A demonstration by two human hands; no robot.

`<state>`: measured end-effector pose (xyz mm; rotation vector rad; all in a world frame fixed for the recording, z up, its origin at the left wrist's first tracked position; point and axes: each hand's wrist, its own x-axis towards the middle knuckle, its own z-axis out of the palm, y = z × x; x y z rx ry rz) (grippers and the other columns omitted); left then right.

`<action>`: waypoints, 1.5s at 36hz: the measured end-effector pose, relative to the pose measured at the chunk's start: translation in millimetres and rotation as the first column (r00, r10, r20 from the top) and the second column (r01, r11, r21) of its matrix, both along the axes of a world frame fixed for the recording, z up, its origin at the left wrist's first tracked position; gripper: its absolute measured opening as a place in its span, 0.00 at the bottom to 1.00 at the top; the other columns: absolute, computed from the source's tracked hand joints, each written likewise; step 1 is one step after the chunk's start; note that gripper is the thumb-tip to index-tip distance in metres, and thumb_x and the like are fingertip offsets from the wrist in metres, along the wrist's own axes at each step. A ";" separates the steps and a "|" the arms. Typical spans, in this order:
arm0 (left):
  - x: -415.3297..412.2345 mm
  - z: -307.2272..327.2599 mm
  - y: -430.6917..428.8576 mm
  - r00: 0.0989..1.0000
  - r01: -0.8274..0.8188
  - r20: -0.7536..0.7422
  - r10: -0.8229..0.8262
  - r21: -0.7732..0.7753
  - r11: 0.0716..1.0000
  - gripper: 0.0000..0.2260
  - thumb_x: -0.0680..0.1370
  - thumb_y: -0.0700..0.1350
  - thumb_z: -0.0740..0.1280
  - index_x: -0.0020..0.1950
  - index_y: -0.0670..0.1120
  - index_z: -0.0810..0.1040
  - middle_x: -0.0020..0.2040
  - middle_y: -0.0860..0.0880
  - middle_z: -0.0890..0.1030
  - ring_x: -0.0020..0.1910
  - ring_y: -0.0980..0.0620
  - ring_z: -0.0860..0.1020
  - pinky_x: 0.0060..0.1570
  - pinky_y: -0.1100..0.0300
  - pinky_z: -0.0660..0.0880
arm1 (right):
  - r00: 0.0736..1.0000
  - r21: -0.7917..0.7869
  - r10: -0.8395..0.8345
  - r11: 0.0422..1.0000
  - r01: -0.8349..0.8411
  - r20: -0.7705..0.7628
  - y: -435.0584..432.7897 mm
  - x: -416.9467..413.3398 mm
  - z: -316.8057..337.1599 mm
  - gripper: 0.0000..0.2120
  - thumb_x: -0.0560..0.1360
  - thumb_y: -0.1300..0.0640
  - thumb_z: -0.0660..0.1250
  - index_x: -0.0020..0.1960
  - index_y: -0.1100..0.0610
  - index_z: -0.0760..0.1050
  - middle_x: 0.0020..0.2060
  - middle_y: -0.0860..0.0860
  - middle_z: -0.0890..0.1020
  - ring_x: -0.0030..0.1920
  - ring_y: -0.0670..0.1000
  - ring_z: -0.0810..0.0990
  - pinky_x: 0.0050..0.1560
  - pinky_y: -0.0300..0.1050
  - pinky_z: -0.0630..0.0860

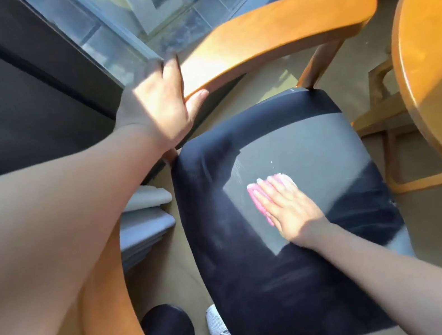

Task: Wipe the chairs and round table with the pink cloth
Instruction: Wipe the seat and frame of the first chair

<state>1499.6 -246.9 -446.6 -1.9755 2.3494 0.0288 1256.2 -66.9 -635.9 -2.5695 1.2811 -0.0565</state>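
Your right hand point(289, 208) lies flat, fingers spread, pressing the pink cloth point(261, 201) onto the dark seat cushion point(263, 278) of the wooden armchair point(277, 27); only the cloth's edges show past your fingertips and along the hand's left side. Your left hand point(162, 107) wraps open-palmed over the curved armrest end, steadying the frame (no cloth there). Most unwiped cushion seems to lie left of and nearer you than the cloth, so the right hand is the one placed to sweep it, while the round table point(439, 69) waits at the right edge
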 end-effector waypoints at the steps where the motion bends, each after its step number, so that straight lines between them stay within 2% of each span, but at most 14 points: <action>1: 0.0 -0.1 -0.2 1.000 0.002 0.001 -0.002 -0.002 1.000 0.32 0.78 0.63 0.54 0.73 0.42 0.57 0.63 0.36 0.70 0.60 0.35 0.70 0.54 0.44 0.70 | 0.999 0.013 -0.001 1.000 0.001 -0.033 -14.8 4.4 -0.4 0.26 0.77 0.58 0.56 0.75 0.59 0.63 0.71 0.57 0.70 0.70 0.62 0.69 0.73 0.60 0.58; 9: -0.6 -0.1 -0.6 1.000 0.007 0.000 -0.007 -0.005 1.000 0.32 0.77 0.63 0.54 0.73 0.43 0.57 0.61 0.37 0.71 0.57 0.36 0.72 0.53 0.46 0.70 | 0.994 0.106 -0.068 0.991 0.077 -0.084 -105.0 43.4 8.5 0.25 0.80 0.53 0.52 0.75 0.59 0.64 0.72 0.58 0.69 0.72 0.62 0.67 0.73 0.58 0.61; 12: 0.0 -0.1 0.2 1.000 0.010 -0.002 -0.010 -0.016 1.000 0.32 0.77 0.63 0.55 0.73 0.42 0.58 0.60 0.37 0.72 0.57 0.36 0.72 0.52 0.47 0.70 | 0.989 0.098 -0.090 0.990 0.101 -0.115 -131.4 58.3 6.7 0.26 0.78 0.55 0.59 0.75 0.59 0.63 0.72 0.59 0.69 0.72 0.63 0.67 0.73 0.58 0.59; 16: 0.5 -0.1 0.6 1.000 0.012 0.000 -0.012 -0.018 1.000 0.32 0.77 0.63 0.54 0.72 0.42 0.59 0.60 0.38 0.72 0.57 0.37 0.72 0.52 0.48 0.70 | 0.968 0.141 -0.183 0.968 0.208 -0.172 -173.6 81.2 7.5 0.23 0.82 0.53 0.53 0.75 0.57 0.62 0.74 0.57 0.64 0.75 0.59 0.60 0.75 0.57 0.52; 20: 1.5 -1.1 0.2 1.000 0.016 0.013 -0.016 -0.013 1.000 0.32 0.77 0.63 0.54 0.73 0.43 0.58 0.61 0.39 0.72 0.58 0.38 0.72 0.52 0.49 0.70 | 0.950 0.125 -0.247 0.954 0.273 -0.190 -193.5 88.6 10.2 0.14 0.81 0.52 0.50 0.60 0.54 0.71 0.57 0.54 0.76 0.61 0.57 0.71 0.67 0.54 0.64; 23: 0.8 0.0 0.7 1.000 0.020 0.002 -0.020 -0.014 1.000 0.32 0.77 0.63 0.55 0.73 0.43 0.58 0.61 0.39 0.73 0.58 0.38 0.72 0.53 0.48 0.71 | 0.971 0.092 -0.203 0.972 0.215 -0.126 -182.3 77.5 6.9 0.14 0.81 0.51 0.55 0.64 0.54 0.69 0.56 0.53 0.76 0.58 0.58 0.72 0.66 0.54 0.65; 27: -0.6 1.5 1.6 1.000 0.015 0.002 -0.015 -0.006 1.000 0.31 0.78 0.63 0.55 0.73 0.43 0.57 0.62 0.39 0.72 0.58 0.38 0.73 0.54 0.48 0.72 | 0.983 0.012 -0.182 0.983 0.183 -0.017 -154.3 54.1 5.9 0.25 0.76 0.57 0.67 0.71 0.59 0.70 0.63 0.58 0.75 0.64 0.63 0.72 0.72 0.59 0.61; 31: -4.3 4.2 2.1 1.000 0.002 0.000 -0.002 0.014 1.000 0.31 0.78 0.62 0.55 0.74 0.44 0.56 0.63 0.39 0.71 0.58 0.37 0.73 0.55 0.47 0.71 | 0.984 0.064 -0.176 0.982 0.176 0.003 -112.4 27.9 7.6 0.21 0.78 0.57 0.61 0.71 0.60 0.71 0.67 0.59 0.74 0.69 0.63 0.69 0.75 0.60 0.54; 34: -5.7 6.4 3.0 1.000 -0.010 0.009 0.010 0.015 1.000 0.31 0.78 0.62 0.55 0.74 0.44 0.57 0.63 0.39 0.72 0.58 0.37 0.73 0.55 0.48 0.71 | 0.989 0.108 -0.144 0.983 0.147 -0.030 -75.7 1.9 6.6 0.24 0.79 0.55 0.53 0.73 0.60 0.68 0.69 0.57 0.73 0.71 0.61 0.68 0.74 0.61 0.58; 40: -40.8 7.8 -12.6 0.999 -0.028 -0.033 0.030 0.042 0.999 0.31 0.78 0.63 0.56 0.72 0.41 0.60 0.62 0.38 0.72 0.56 0.36 0.74 0.51 0.46 0.70 | 0.991 -0.023 -0.118 0.992 0.120 0.067 -9.3 -37.5 3.8 0.23 0.76 0.60 0.59 0.71 0.63 0.68 0.67 0.62 0.74 0.70 0.65 0.69 0.70 0.67 0.62; 43: -71.7 5.3 -32.8 0.998 0.050 -0.041 -0.048 0.045 0.998 0.34 0.77 0.65 0.54 0.73 0.42 0.57 0.65 0.40 0.69 0.60 0.38 0.70 0.54 0.45 0.69 | 0.996 0.019 -0.016 1.000 0.018 -0.084 9.0 -52.7 15.8 0.26 0.76 0.61 0.60 0.74 0.64 0.64 0.69 0.64 0.69 0.72 0.68 0.64 0.70 0.69 0.60; 46: -84.8 1.5 -43.9 0.994 0.105 -0.017 -0.104 0.029 0.994 0.34 0.77 0.66 0.55 0.73 0.42 0.58 0.65 0.41 0.69 0.62 0.39 0.69 0.57 0.44 0.67 | 0.980 0.138 0.008 0.990 0.019 -0.197 16.0 -60.9 36.3 0.27 0.73 0.62 0.57 0.72 0.61 0.62 0.64 0.61 0.68 0.67 0.67 0.65 0.70 0.65 0.58; 50: -85.4 1.3 -43.9 0.995 0.095 0.004 -0.096 0.019 0.995 0.34 0.77 0.65 0.55 0.72 0.43 0.59 0.64 0.41 0.70 0.61 0.39 0.69 0.58 0.44 0.67 | 0.987 0.146 -0.048 0.987 0.071 -0.156 9.3 -61.0 52.9 0.22 0.68 0.66 0.54 0.61 0.57 0.66 0.53 0.54 0.68 0.54 0.60 0.67 0.62 0.58 0.64; 54: -87.0 -0.2 -44.5 0.995 0.094 0.023 -0.094 0.016 0.995 0.33 0.76 0.65 0.56 0.72 0.43 0.59 0.64 0.40 0.70 0.60 0.38 0.69 0.58 0.44 0.67 | 0.993 0.136 -0.013 0.990 0.030 -0.121 8.2 -65.0 43.6 0.25 0.69 0.64 0.54 0.66 0.57 0.66 0.57 0.53 0.70 0.57 0.60 0.67 0.67 0.59 0.62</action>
